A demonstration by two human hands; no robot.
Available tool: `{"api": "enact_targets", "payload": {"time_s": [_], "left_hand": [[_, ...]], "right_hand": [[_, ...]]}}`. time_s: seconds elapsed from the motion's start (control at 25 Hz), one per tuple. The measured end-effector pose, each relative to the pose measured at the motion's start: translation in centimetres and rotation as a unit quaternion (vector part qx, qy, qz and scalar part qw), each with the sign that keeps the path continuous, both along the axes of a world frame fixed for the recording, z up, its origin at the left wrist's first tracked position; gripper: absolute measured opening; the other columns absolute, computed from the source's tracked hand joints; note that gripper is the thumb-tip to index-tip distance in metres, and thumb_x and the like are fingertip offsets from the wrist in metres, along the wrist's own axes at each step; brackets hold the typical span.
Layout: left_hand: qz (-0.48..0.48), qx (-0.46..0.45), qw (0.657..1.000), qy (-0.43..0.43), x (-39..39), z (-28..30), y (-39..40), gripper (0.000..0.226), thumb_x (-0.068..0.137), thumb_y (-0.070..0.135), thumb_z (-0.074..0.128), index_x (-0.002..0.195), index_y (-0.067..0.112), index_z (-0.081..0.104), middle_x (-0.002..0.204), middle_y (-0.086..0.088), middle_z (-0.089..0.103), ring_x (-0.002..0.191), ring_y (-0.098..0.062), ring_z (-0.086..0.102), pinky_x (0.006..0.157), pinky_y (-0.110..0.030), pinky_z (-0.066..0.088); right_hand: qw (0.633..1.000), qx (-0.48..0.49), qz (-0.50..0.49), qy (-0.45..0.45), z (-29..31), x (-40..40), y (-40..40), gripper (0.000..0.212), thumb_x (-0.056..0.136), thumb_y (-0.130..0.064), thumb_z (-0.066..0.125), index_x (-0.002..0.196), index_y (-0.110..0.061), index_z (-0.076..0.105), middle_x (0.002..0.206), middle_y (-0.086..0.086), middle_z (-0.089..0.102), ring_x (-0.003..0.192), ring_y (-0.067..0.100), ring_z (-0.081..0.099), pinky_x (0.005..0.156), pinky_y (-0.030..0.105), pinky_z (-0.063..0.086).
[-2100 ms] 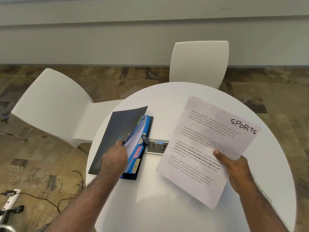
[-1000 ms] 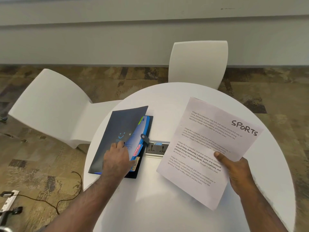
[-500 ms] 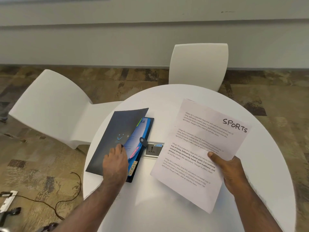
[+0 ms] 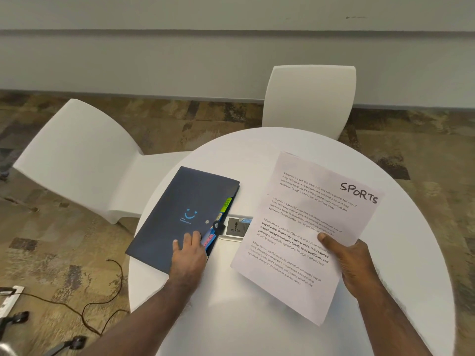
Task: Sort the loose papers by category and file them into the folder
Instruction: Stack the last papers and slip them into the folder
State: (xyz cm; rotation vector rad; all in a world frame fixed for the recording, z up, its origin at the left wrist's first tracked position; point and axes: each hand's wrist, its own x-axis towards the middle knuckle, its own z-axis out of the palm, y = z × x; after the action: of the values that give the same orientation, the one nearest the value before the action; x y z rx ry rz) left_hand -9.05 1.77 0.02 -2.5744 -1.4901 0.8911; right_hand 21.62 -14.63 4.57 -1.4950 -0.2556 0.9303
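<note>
A dark blue folder (image 4: 177, 214) with a smiley logo lies on the round white table (image 4: 257, 317), its cover lying nearly flat. Coloured tabs (image 4: 226, 204) and blue dividers peek out along its right edge. My left hand (image 4: 189, 255) rests on the cover near its lower right corner, fingers fairly straight. My right hand (image 4: 349, 265) holds a printed sheet headed "SPORTS" (image 4: 303, 227) above the table, thumb on top of the page, to the right of the folder.
A power socket panel (image 4: 237, 226) is set in the table between folder and sheet. Two white chairs stand at the left (image 4: 77, 160) and the far side (image 4: 311, 98). A black cable (image 4: 102, 299) and a power strip lie on the carpet at lower left.
The folder's cover, lifted by my left hand to show the dividers, has come down nearly flat. My left hand now lies on top of it. The sheet stayed in my right hand.
</note>
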Motion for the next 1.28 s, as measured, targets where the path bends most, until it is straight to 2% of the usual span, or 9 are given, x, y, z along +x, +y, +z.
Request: {"api": "enact_targets", "payload": {"time_s": [0.16,0.36,0.44,0.52,0.64,0.8,1.04,1.16,1.28], "left_hand": [[0.047,-0.052,0.997,-0.04,-0.4,-0.7,0.4,0.077,0.091,0.017,0.066,0.154,0.006,0.023,0.149,-0.008,0.027,0.14,-0.032,0.029,0.11,-0.049,0.039],[0.128,-0.049,0.98,-0.146,-1.6,-0.3,0.6,0.065,0.092,0.017,0.061,0.15,0.013,0.031,0.154,-0.004,0.029,0.118,-0.022,0.054,0.081,-0.035,0.056],[0.118,-0.016,0.981,-0.155,-2.3,0.3,0.9,0.044,0.096,0.016,0.055,0.139,0.013,0.044,0.16,0.001,0.025,0.105,-0.019,0.063,0.073,-0.034,0.056],[0.128,0.025,0.972,-0.194,-3.2,1.3,1.5,0.025,0.099,0.015,0.049,0.123,0.012,0.055,0.158,0.003,0.035,0.085,-0.026,0.07,0.068,-0.039,0.055],[0.154,0.039,0.947,-0.28,-4.3,2.7,2.3,0.014,0.101,0.014,0.046,0.105,0.009,0.058,0.136,-0.006,0.056,0.071,-0.033,0.066,0.063,-0.044,0.054],[0.167,0.027,0.942,-0.289,-4.9,3.6,2.3,0.014,0.102,0.016,0.039,0.104,0.017,0.053,0.104,-0.005,0.061,0.074,-0.025,0.062,0.068,-0.045,0.054],[0.176,0.002,0.94,-0.292,-5.2,3.1,1.9,0.034,0.097,0.019,0.035,0.126,0.028,0.051,0.125,0.002,0.061,0.092,-0.023,0.063,0.074,-0.037,0.054],[0.229,-0.004,0.916,-0.33,-5.4,3.3,1.7,0.043,0.089,0.028,0.025,0.126,0.044,0.041,0.115,0.005,0.064,0.079,-0.017,0.06,0.06,-0.031,0.048],[0.242,-0.001,0.901,-0.36,-5.7,3.7,1.7,0.03,0.098,0.026,0.03,0.119,0.047,0.036,0.114,0.005,0.065,0.079,-0.017,0.062,0.059,-0.034,0.053]], "right_hand": [[1.0,-0.002,0.006,-0.004,-0.1,0.0,0.1,0.035,0.078,-0.004,0.078,0.11,-0.016,0.071,0.109,0.003,0.076,0.101,0.021,0.073,0.09,0.041,0.054],[1.0,-0.011,0.004,0.0,-0.1,-0.1,0.4,0.033,0.078,-0.004,0.078,0.108,-0.016,0.072,0.109,0.003,0.077,0.1,0.021,0.073,0.09,0.041,0.054],[1.0,-0.008,0.007,0.006,0.0,-0.2,0.6,0.034,0.078,-0.004,0.078,0.11,-0.016,0.071,0.109,0.004,0.076,0.1,0.021,0.073,0.089,0.041,0.054],[1.0,-0.007,0.01,0.019,0.0,-0.7,1.1,0.043,0.078,-0.004,0.079,0.118,-0.013,0.066,0.111,0.006,0.076,0.101,0.024,0.073,0.09,0.043,0.055],[0.998,-0.029,0.037,0.04,0.2,-2.2,2.6,0.04,0.08,-0.002,0.077,0.118,-0.008,0.066,0.108,0.008,0.076,0.097,0.025,0.074,0.084,0.041,0.059],[0.987,-0.075,0.134,0.042,1.3,-4.6,6.0,0.027,0.082,-0.003,0.076,0.106,-0.015,0.073,0.101,0.003,0.078,0.09,0.022,0.076,0.073,0.033,0.061],[0.954,-0.184,0.233,0.036,3.0,-5.6,9.6,0.032,0.081,0.001,0.076,0.112,-0.003,0.072,0.105,0.014,0.076,0.09,0.031,0.074,0.086,0.045,0.058],[0.941,-0.209,0.262,0.042,3.9,-4.6,9.7,0.033,0.08,0.003,0.076,0.112,-0.003,0.072,0.095,0.008,0.078,0.078,0.022,0.076,0.067,0.03,0.061],[0.924,-0.238,0.299,0.018,5.2,-3.5,10.5,0.029,0.08,0.005,0.075,0.108,-0.001,0.072,0.071,-0.002,0.077,0.058,0.011,0.073,0.046,0.016,0.052]]}}
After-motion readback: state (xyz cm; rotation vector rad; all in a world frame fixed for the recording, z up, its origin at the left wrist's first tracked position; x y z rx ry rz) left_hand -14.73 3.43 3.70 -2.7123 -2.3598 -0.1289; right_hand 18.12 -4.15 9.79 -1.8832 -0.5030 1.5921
